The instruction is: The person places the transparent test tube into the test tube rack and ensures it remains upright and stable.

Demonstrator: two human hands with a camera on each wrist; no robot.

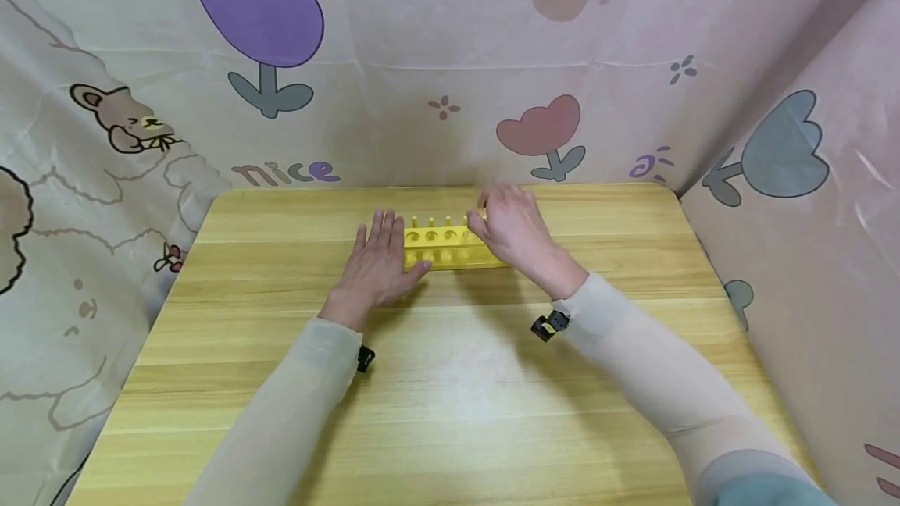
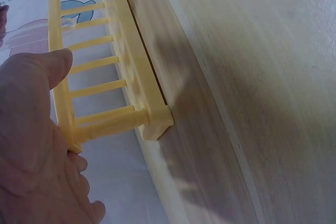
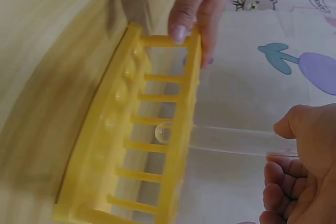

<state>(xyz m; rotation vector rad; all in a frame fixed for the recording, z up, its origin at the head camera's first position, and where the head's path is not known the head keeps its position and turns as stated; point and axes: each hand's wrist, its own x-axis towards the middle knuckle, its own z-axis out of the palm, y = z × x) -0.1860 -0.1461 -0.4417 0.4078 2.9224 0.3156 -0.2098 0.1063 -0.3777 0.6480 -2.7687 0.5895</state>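
Observation:
A yellow test tube rack (image 1: 450, 262) stands on the table, with round holes in its top plate and a row of pegs behind. At its left end my left hand (image 1: 380, 264) holds the top plate, thumb at the front and fingers along the end. My right hand (image 1: 516, 229) is over the rack's right part. In the right wrist view it pinches a clear test tube (image 3: 231, 140) near the upper end. The tube's rounded bottom pokes through a hole in the top plate, above the rack's base. In the head view the tube is hardly visible.
The wooden table (image 1: 450, 397) ends just behind the rack. A patterned cloth (image 1: 408, 123) hangs behind the table and along both sides. Small black devices sit at both wrists.

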